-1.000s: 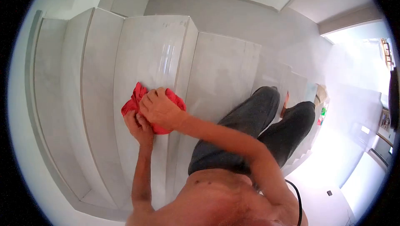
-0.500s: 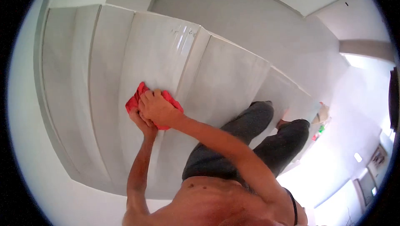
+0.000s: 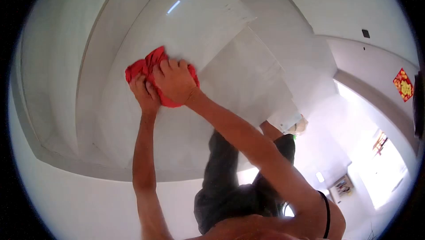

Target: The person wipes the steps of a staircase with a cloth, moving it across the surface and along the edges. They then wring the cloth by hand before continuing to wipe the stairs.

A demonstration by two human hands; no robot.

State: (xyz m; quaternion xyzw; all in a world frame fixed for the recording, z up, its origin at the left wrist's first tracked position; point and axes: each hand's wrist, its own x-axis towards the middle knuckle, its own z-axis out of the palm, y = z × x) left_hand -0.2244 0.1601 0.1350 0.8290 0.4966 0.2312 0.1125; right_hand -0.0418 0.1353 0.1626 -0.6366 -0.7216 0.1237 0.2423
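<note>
A head-worn view looks down at a person bent over a white tiled staircase, both bare arms stretched forward. A bunched red cloth (image 3: pixel 148 66) sits at about 10 o'clock in the view, pressed against the flat white step (image 3: pixel 199 23) near that step's front edge. The right hand (image 3: pixel 175 82) lies palm-down on top of the cloth, its fingers (image 3: pixel 170 66) close together and curled over the cloth's upper fold, gripping it. The left hand (image 3: pixel 144 93) sits just beside it at the 8 o'clock side of the right hand, touching it, with its fingers bent and closed on the cloth's lower left part. Red fabric shows above and to the right of both hands. At 6 o'clock the person's dark trousers (image 3: pixel 230 195) are seen, with lower steps (image 3: pixel 261 85) running toward 3 o'clock. A red wall ornament (image 3: pixel 403 84) hangs at 3 o'clock on the pale wall (image 3: pixel 354 1).
</note>
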